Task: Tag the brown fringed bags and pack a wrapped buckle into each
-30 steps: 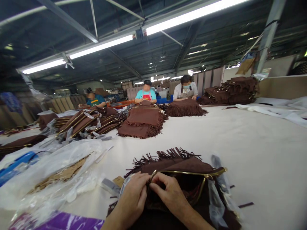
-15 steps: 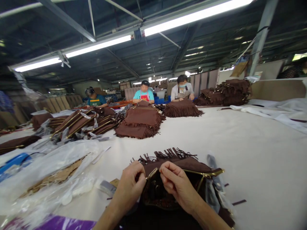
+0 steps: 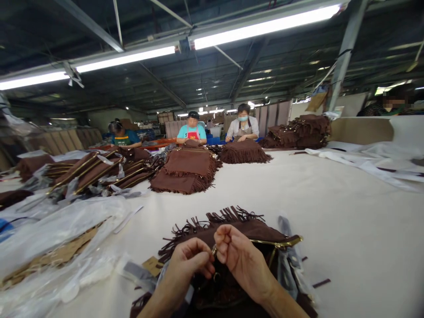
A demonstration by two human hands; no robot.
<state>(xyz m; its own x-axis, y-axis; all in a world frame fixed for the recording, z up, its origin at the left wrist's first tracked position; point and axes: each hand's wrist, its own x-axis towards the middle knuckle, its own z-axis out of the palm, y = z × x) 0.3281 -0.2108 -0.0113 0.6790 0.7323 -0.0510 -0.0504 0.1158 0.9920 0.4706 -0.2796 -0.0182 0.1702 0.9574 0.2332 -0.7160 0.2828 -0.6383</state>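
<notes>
A dark brown fringed bag (image 3: 245, 229) lies in front of me with its gold-zipped mouth open. The gold zipper (image 3: 281, 243) runs along the rim on the right, and the inside is dark. Over the opening, my left hand (image 3: 188, 265) has its fingers curled and closed on a small gold metal piece (image 3: 214, 251). My right hand (image 3: 240, 258) is right beside it, thumb and fingers pinched together against the metal piece's other side. What the right fingertips hold is hidden.
Stacks of brown fringed bags (image 3: 185, 170) stand farther up the white table (image 3: 314, 198). Zipped brown bags (image 3: 89, 170) and clear plastic wrap (image 3: 82, 229) lie at left. Across the table sit several people, among them a person in a light shirt (image 3: 243, 126).
My hands have come closer together, the left turning so its fingers face the right. The gold metal piece is now mostly covered by fingers. The view has shifted slightly to the right.
</notes>
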